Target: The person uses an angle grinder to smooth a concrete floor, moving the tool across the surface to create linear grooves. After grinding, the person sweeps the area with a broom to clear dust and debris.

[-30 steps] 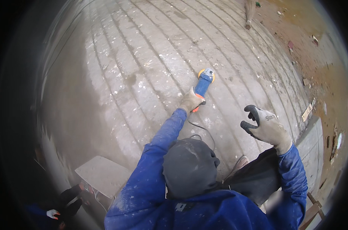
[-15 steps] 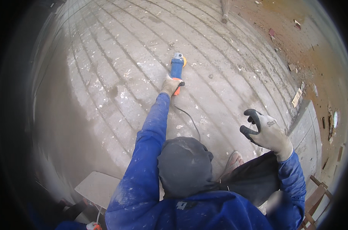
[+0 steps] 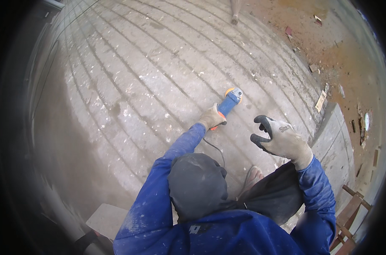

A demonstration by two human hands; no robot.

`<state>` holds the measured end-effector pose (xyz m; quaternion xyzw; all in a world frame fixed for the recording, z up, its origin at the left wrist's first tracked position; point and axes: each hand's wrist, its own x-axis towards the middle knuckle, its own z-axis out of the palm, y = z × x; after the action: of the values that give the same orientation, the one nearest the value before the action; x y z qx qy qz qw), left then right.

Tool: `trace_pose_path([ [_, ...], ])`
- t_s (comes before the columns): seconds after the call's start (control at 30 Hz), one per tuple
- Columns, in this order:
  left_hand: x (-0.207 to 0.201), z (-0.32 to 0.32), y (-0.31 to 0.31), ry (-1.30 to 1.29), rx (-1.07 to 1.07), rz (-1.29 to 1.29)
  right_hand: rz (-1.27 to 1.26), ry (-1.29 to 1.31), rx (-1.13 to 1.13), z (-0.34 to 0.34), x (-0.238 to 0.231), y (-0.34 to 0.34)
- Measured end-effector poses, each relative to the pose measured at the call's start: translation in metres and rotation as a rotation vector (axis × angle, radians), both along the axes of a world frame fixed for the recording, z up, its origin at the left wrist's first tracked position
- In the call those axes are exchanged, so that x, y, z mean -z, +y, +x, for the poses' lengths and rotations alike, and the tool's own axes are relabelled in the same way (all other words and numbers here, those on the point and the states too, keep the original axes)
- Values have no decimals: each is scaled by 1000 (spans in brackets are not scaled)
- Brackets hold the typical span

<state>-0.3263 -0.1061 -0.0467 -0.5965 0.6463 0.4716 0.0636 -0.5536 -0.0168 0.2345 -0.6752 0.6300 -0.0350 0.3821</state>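
Note:
My left hand (image 3: 210,117), in a pale glove with dark fingers, is wrapped round the rear of a blue and orange angle grinder (image 3: 227,106). The grinder's head points away and to the right, low over or on the grooved concrete; whether its disc touches cannot be told. A yellow-orange edge shows round the head. From its back end a dark cord (image 3: 215,146) runs toward me. To the right of the grinder, apart from it, my right hand (image 3: 284,138) hovers in a similar glove. Its thumb and fingers are bent but spread, with nothing between them.
Long parallel grooves cross the pale concrete slab (image 3: 159,80). Bundled bristles (image 3: 235,15) lie at the far edge. Reddish dirt with scraps borders the right side, near a raised concrete block (image 3: 335,140). A light board (image 3: 106,219) and wooden pieces (image 3: 350,216) lie close by.
My left hand has brought the grinder nearer and to the right, turning its head rightward. My right hand has shifted slightly left and stays empty.

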Motion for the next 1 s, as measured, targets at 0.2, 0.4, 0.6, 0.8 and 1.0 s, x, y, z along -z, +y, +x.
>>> trace_pose_path([
  [0.2, 12, 23, -87, 27, -265, -77, 4, -18, 11, -3, -18, 8],
  [0.4, 11, 49, -183, 24, -593, -54, -102, 26, 131, -15, -49, 33],
  [0.6, 21, 40, -161, 72, -419, -61, -105, 13, 79, -8, -45, 26],
  [0.8, 36, -69, -75, 20, 27, 43, -113, 51, 61, 2, -36, 15],
  [1.0, 21, -97, -46, 35, 155, 51, -59, 56, 82, 5, -33, 17],
])
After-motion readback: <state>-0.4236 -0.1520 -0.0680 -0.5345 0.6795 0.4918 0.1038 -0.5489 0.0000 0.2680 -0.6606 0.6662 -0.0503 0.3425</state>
